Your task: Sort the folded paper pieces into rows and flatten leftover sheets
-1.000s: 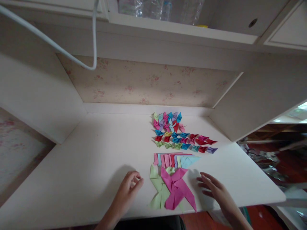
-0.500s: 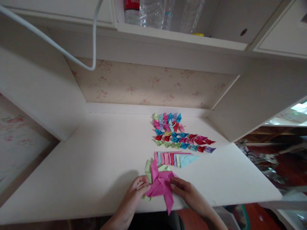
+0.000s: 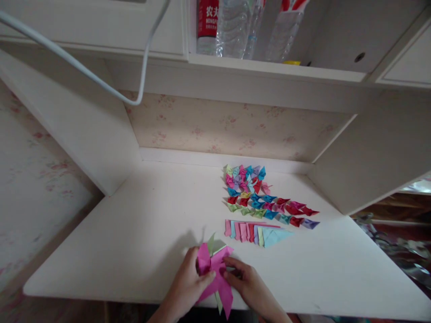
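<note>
A magenta folded-paper pinwheel (image 3: 220,278) is between my two hands at the desk's front edge. Behind it, the points of a light green folded paper (image 3: 211,243) stick out above and below. My left hand (image 3: 190,280) grips the left side, its thumb on the magenta front. At the right, my right hand (image 3: 245,279) pinches a magenta flap between thumb and fingers. Just beyond them lies an overlapping row of folded paper pieces (image 3: 249,232) in pink, blue, red, purple and green. How the two papers join is hidden.
Several rows of small coloured folded-paper pieces (image 3: 259,202) lie on the white desk (image 3: 161,215) towards the back. Plastic bottles (image 3: 232,31) stand on the shelf above. A white bent tube (image 3: 101,83) hangs across the upper left.
The pinwheel has turned and come nearer the desk edge and to the left in my hands. My left thumb now lies over its front, and my right hand has moved in closer.
</note>
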Action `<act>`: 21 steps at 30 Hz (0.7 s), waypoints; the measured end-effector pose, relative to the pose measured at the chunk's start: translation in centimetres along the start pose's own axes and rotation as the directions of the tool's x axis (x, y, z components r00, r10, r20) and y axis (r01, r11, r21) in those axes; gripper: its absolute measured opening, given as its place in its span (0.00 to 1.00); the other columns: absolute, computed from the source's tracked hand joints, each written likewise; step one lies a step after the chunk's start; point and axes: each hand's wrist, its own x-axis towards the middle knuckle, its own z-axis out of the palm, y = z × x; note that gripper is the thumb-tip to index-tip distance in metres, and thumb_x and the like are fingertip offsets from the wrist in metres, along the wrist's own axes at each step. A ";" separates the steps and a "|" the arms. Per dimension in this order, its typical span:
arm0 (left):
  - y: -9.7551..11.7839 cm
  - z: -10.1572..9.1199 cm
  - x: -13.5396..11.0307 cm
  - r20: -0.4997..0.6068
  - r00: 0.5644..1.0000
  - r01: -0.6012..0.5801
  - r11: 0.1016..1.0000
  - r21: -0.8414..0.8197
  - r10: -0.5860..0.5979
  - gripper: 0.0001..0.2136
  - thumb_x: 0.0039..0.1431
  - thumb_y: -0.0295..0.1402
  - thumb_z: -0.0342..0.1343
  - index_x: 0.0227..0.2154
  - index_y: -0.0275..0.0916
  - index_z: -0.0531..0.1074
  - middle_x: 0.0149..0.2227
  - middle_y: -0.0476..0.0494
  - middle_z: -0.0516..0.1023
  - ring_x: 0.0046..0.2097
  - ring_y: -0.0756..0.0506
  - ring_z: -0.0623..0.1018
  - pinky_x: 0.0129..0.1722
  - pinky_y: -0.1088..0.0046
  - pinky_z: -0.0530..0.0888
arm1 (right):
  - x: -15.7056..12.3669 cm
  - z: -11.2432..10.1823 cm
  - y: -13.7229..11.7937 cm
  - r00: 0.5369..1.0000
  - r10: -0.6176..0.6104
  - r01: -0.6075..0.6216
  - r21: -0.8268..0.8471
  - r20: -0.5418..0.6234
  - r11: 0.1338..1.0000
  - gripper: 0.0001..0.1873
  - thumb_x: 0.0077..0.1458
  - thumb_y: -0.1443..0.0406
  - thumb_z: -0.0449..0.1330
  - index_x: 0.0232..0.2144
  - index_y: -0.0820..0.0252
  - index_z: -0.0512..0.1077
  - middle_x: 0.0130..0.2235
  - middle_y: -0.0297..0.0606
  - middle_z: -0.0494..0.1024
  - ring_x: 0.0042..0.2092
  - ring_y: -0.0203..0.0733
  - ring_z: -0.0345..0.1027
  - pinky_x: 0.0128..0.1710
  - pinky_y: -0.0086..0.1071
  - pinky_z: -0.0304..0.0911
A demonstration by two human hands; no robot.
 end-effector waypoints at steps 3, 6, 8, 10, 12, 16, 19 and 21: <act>-0.6 -0.7 0.9 -0.043 0.995 -0.085 0.992 0.095 0.089 0.19 0.45 0.34 0.63 0.42 0.39 0.72 0.40 0.41 0.77 0.43 0.42 0.75 0.45 0.69 0.69 | 0.9 0.7 0.1 1.000 0.008 -0.008 -0.002 -0.002 1.000 0.23 0.54 0.52 0.58 0.47 0.58 0.75 0.35 0.37 0.79 0.32 0.42 0.71 0.31 0.30 0.64; -0.6 -2.0 2.2 -0.044 0.996 -0.073 0.991 0.115 0.079 0.15 0.49 0.35 0.60 0.41 0.38 0.73 0.40 0.40 0.77 0.42 0.42 0.75 0.44 0.69 0.70 | 1.6 0.5 0.1 0.998 -0.009 0.008 -0.025 -0.060 1.000 0.23 0.54 0.50 0.58 0.46 0.58 0.75 0.40 0.39 0.79 0.38 0.45 0.72 0.37 0.33 0.66; -0.2 -3.0 3.2 -0.041 0.997 -0.059 0.990 0.129 0.065 0.11 0.50 0.35 0.58 0.36 0.37 0.74 0.38 0.40 0.77 0.39 0.42 0.76 0.41 0.69 0.70 | 2.2 0.1 0.5 0.994 -0.008 0.004 -0.037 -0.109 0.999 0.23 0.54 0.49 0.57 0.44 0.58 0.76 0.41 0.40 0.79 0.39 0.45 0.72 0.38 0.33 0.65; 0.3 -4.2 4.4 -0.026 0.999 -0.033 0.990 0.139 0.037 0.09 0.50 0.36 0.58 0.33 0.36 0.74 0.35 0.42 0.78 0.37 0.43 0.76 0.38 0.70 0.70 | 2.8 -0.3 1.2 0.990 0.017 -0.023 -0.040 -0.142 0.999 0.23 0.55 0.48 0.55 0.41 0.59 0.76 0.35 0.39 0.79 0.34 0.43 0.71 0.33 0.32 0.64; 0.5 -5.8 6.1 -0.016 1.000 -0.013 0.986 0.167 0.016 0.09 0.51 0.36 0.57 0.31 0.36 0.74 0.32 0.43 0.78 0.35 0.43 0.76 0.36 0.71 0.69 | 3.4 -0.3 2.1 0.985 0.042 -0.049 -0.041 -0.169 0.998 0.24 0.56 0.48 0.53 0.39 0.60 0.76 0.27 0.36 0.77 0.28 0.41 0.68 0.27 0.30 0.61; 1.0 -10.6 11.3 -0.100 0.986 -0.090 0.931 0.354 0.134 0.11 0.50 0.39 0.57 0.31 0.35 0.74 0.31 0.44 0.78 0.34 0.43 0.76 0.34 0.71 0.68 | 4.0 0.2 3.3 0.971 0.007 -0.038 -0.127 -0.241 0.991 0.23 0.57 0.48 0.53 0.37 0.59 0.76 0.27 0.37 0.77 0.27 0.42 0.69 0.26 0.30 0.62; 2.4 -15.3 16.1 -0.156 0.972 -0.069 0.844 0.532 0.178 0.13 0.50 0.40 0.56 0.33 0.36 0.75 0.31 0.45 0.79 0.34 0.43 0.77 0.32 0.73 0.68 | 4.2 0.8 3.6 0.938 -0.117 0.041 -0.230 -0.327 0.972 0.21 0.56 0.49 0.54 0.34 0.58 0.77 0.33 0.41 0.79 0.33 0.45 0.72 0.33 0.31 0.66; 4.1 -18.6 19.2 -0.216 0.962 0.012 0.760 0.650 0.170 0.12 0.51 0.39 0.55 0.33 0.36 0.76 0.31 0.46 0.79 0.33 0.44 0.77 0.31 0.74 0.66 | 4.4 1.1 3.9 0.909 -0.183 0.083 -0.268 -0.375 0.960 0.20 0.56 0.50 0.54 0.33 0.56 0.77 0.34 0.41 0.80 0.34 0.46 0.73 0.36 0.30 0.67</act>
